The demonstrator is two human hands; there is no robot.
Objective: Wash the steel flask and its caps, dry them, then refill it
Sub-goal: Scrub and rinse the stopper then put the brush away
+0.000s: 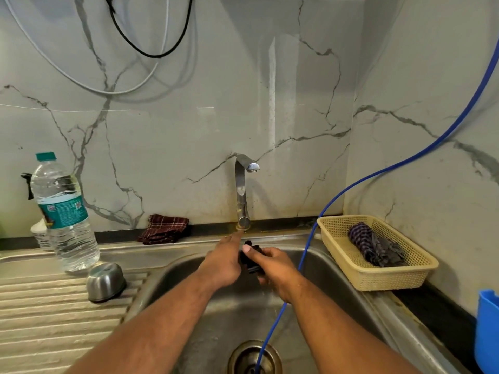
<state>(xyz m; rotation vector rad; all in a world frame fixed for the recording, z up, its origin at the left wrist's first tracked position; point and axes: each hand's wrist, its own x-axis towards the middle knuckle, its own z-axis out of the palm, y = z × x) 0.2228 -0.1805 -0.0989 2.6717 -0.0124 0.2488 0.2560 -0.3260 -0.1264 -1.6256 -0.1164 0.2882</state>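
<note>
Over the steel sink (334, 268) my right hand (275, 273) grips a small black cap (249, 259), thumb on top. My left hand (222, 261) is beside it, its index finger stretched out to the base of the tap (243, 195). No water runs from the spout. A steel cup-shaped cap (105, 282) stands upside down on the ribbed drainboard (48, 319) at the left. The flask body is not in view.
A plastic water bottle (63, 214) stands at the left behind the steel cap. A maroon checked cloth (163, 229) lies by the wall. A yellow basket (378, 276) with a dark cloth sits right of the sink. A blue hose (305, 255) runs into the drain.
</note>
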